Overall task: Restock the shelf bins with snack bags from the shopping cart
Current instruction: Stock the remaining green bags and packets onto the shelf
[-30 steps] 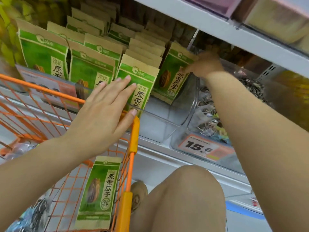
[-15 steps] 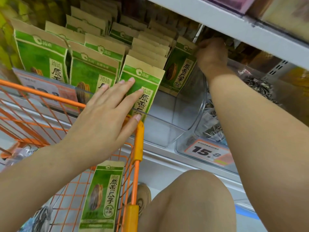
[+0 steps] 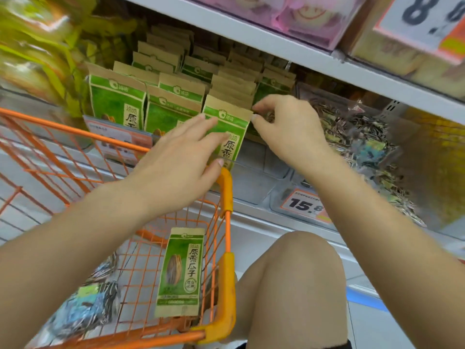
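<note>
Rows of green and tan snack bags stand upright in a clear shelf bin [image 3: 264,177]. My left hand [image 3: 181,157] rests with straight fingers on the face of the front right bag [image 3: 226,117]. My right hand [image 3: 286,129] has curled fingers, and its thumb and forefinger pinch that bag's top right corner. One more green bag [image 3: 181,270] leans upright inside the orange wire shopping cart [image 3: 75,132], below my left forearm. Blurred blue and grey seed bags [image 3: 88,306] lie at the cart's bottom.
A second clear bin of striped seed bags [image 3: 352,137] sits to the right, above a 15.8 price tag [image 3: 304,205]. A white shelf edge [image 3: 276,44] runs overhead. Yellow bags [image 3: 37,46] fill the left. My knee [image 3: 294,273] is beside the cart's corner [image 3: 226,187].
My right hand has come forward from the rear right bag to the front bag's top corner. My left hand stays on the front bag's face.
</note>
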Demonstrator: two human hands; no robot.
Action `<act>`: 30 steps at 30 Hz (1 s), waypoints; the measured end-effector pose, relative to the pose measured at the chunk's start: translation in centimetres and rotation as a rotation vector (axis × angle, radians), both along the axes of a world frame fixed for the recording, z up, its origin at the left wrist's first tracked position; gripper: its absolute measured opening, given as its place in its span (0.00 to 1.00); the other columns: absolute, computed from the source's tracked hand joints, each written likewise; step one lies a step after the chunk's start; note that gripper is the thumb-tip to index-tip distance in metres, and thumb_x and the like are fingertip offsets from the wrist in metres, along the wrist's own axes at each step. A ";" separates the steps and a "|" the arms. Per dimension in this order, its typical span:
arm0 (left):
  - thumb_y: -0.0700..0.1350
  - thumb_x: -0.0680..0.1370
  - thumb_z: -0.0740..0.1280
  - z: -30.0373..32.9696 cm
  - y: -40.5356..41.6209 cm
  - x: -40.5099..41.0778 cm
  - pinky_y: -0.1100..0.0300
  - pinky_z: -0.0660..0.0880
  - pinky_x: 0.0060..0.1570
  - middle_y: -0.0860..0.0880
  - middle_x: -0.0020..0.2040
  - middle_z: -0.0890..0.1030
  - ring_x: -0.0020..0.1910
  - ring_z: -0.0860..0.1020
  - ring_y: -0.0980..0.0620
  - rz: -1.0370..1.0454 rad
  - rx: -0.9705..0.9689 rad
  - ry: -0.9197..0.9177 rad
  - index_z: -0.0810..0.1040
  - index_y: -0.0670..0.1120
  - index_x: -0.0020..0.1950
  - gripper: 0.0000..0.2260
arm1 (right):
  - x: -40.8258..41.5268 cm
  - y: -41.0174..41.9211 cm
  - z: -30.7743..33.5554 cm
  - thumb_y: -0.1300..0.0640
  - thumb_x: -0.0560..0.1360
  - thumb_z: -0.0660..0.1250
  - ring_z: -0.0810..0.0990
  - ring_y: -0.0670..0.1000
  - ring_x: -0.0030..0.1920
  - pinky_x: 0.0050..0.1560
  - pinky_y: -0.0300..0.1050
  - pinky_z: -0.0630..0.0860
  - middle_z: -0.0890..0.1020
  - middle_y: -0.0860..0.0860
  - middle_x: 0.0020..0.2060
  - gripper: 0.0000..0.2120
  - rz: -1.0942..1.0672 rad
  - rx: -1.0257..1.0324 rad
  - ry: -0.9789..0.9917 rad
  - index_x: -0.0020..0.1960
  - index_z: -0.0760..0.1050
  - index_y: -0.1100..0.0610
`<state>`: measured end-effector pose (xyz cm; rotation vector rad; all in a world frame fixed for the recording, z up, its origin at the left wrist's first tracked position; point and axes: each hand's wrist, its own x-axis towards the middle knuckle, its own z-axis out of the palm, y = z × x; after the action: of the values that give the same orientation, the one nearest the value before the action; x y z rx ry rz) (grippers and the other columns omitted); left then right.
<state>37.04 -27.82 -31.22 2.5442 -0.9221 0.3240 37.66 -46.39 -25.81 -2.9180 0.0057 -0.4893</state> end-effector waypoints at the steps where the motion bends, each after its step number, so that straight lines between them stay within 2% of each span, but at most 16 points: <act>1: 0.53 0.77 0.54 0.7 1.2 -0.3 0.50 0.61 0.70 0.45 0.70 0.70 0.72 0.63 0.46 -0.034 0.016 -0.017 0.72 0.47 0.68 0.22 | -1.0 0.8 -0.1 0.50 0.77 0.63 0.78 0.52 0.56 0.54 0.48 0.75 0.82 0.49 0.54 0.12 0.047 0.061 -0.055 0.58 0.79 0.50; 2: 0.52 0.77 0.54 1.2 2.7 -0.7 0.52 0.66 0.65 0.46 0.64 0.76 0.67 0.69 0.46 -0.057 0.038 -0.028 0.75 0.47 0.65 0.21 | -1.8 1.5 -0.2 0.51 0.76 0.64 0.78 0.50 0.56 0.55 0.46 0.74 0.82 0.48 0.54 0.11 0.089 0.113 -0.081 0.57 0.80 0.49; 4: 0.53 0.76 0.54 1.8 6.1 -1.5 0.54 0.70 0.54 0.49 0.54 0.79 0.58 0.74 0.48 -0.053 0.098 0.023 0.77 0.49 0.61 0.20 | -2.7 2.6 -0.6 0.50 0.76 0.66 0.75 0.50 0.61 0.56 0.43 0.70 0.80 0.49 0.58 0.10 0.132 0.152 -0.075 0.56 0.80 0.48; 6: 0.59 0.75 0.49 1.8 9.6 -2.4 0.54 0.73 0.51 0.51 0.56 0.80 0.56 0.75 0.48 0.009 0.204 0.132 0.76 0.52 0.62 0.24 | -3.0 3.5 -1.0 0.50 0.75 0.67 0.68 0.53 0.69 0.63 0.45 0.66 0.73 0.54 0.67 0.14 0.119 0.109 -0.055 0.60 0.78 0.49; 8: 0.62 0.73 0.45 1.0 12.8 -2.9 0.54 0.74 0.53 0.51 0.60 0.79 0.58 0.76 0.49 0.078 0.339 0.214 0.73 0.54 0.64 0.28 | -3.4 4.6 -1.3 0.51 0.75 0.68 0.62 0.56 0.73 0.68 0.47 0.63 0.66 0.57 0.72 0.17 0.117 0.069 -0.047 0.63 0.76 0.52; 9: 0.62 0.73 0.45 0.5 14.2 -3.1 0.56 0.73 0.54 0.51 0.61 0.78 0.59 0.76 0.49 0.117 0.419 0.255 0.72 0.54 0.66 0.28 | -3.7 5.4 -1.5 0.53 0.75 0.68 0.63 0.56 0.72 0.68 0.47 0.62 0.67 0.57 0.71 0.17 0.150 0.060 -0.065 0.62 0.76 0.53; 11: 0.62 0.77 0.47 -0.4 16.7 -3.0 0.58 0.72 0.56 0.51 0.64 0.76 0.61 0.75 0.50 0.189 0.592 0.387 0.68 0.53 0.69 0.26 | -4.1 7.5 -1.8 0.54 0.75 0.67 0.70 0.56 0.66 0.62 0.47 0.66 0.76 0.54 0.64 0.13 0.252 0.042 -0.109 0.58 0.78 0.53; 13: 0.62 0.80 0.51 -1.1 18.3 -3.1 0.56 0.71 0.58 0.49 0.65 0.75 0.62 0.74 0.49 0.241 0.714 0.555 0.66 0.52 0.71 0.24 | -4.6 10.3 -2.5 0.53 0.76 0.66 0.76 0.55 0.59 0.53 0.49 0.72 0.81 0.51 0.55 0.10 0.365 0.003 -0.028 0.56 0.79 0.51; 14: 0.61 0.80 0.53 -1.4 18.9 -3.0 0.54 0.71 0.59 0.48 0.65 0.75 0.61 0.74 0.48 0.268 0.741 0.608 0.65 0.51 0.71 0.23 | -4.7 11.7 -3.1 0.52 0.77 0.64 0.77 0.55 0.57 0.51 0.50 0.74 0.82 0.49 0.54 0.10 0.423 -0.044 0.069 0.57 0.78 0.50; 18: 0.60 0.81 0.53 -2.8 20.5 -2.5 0.53 0.72 0.60 0.46 0.66 0.74 0.63 0.73 0.47 0.378 0.728 0.627 0.65 0.48 0.71 0.24 | -4.1 16.4 -6.5 0.47 0.78 0.60 0.78 0.56 0.57 0.48 0.49 0.76 0.80 0.52 0.57 0.17 0.610 -0.435 0.593 0.65 0.71 0.50; 21: 0.59 0.81 0.52 -3.5 20.4 -2.5 0.49 0.74 0.58 0.46 0.64 0.75 0.61 0.74 0.46 0.410 0.735 0.605 0.67 0.48 0.69 0.22 | -3.6 19.5 -10.7 0.47 0.78 0.63 0.76 0.58 0.58 0.51 0.51 0.76 0.77 0.55 0.59 0.23 0.771 -0.543 0.857 0.69 0.67 0.55; 24: 0.56 0.81 0.53 -3.8 19.9 -2.6 0.48 0.74 0.58 0.46 0.64 0.75 0.61 0.74 0.45 0.382 0.714 0.632 0.68 0.47 0.69 0.21 | -2.8 21.9 -15.5 0.49 0.81 0.58 0.75 0.59 0.60 0.53 0.54 0.77 0.73 0.56 0.65 0.25 0.838 -0.607 0.871 0.75 0.59 0.55; 27: 0.55 0.82 0.54 -3.8 20.2 -2.5 0.51 0.74 0.56 0.45 0.62 0.75 0.59 0.74 0.46 0.382 0.713 0.672 0.69 0.45 0.68 0.20 | -2.6 23.3 -18.6 0.46 0.82 0.54 0.68 0.61 0.68 0.59 0.55 0.74 0.64 0.58 0.73 0.31 0.793 -0.586 0.889 0.79 0.47 0.57; 29: 0.54 0.82 0.54 -4.1 20.4 -2.3 0.54 0.73 0.51 0.46 0.56 0.76 0.54 0.75 0.47 0.385 0.711 0.697 0.71 0.44 0.66 0.19 | -2.9 23.8 -19.5 0.45 0.80 0.58 0.67 0.61 0.68 0.59 0.54 0.72 0.65 0.60 0.71 0.35 0.748 -0.547 0.870 0.78 0.48 0.61; 30: 0.54 0.82 0.54 -4.3 20.4 -2.1 0.55 0.73 0.49 0.46 0.53 0.76 0.52 0.75 0.47 0.381 0.701 0.706 0.72 0.44 0.65 0.19 | -3.1 24.0 -19.6 0.44 0.79 0.61 0.68 0.61 0.66 0.57 0.53 0.72 0.68 0.60 0.67 0.35 0.740 -0.545 0.848 0.76 0.54 0.63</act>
<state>34.90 -7.44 -35.56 3.0736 -0.2852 -0.9022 34.59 -22.38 -45.43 -3.0176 -1.1723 0.9797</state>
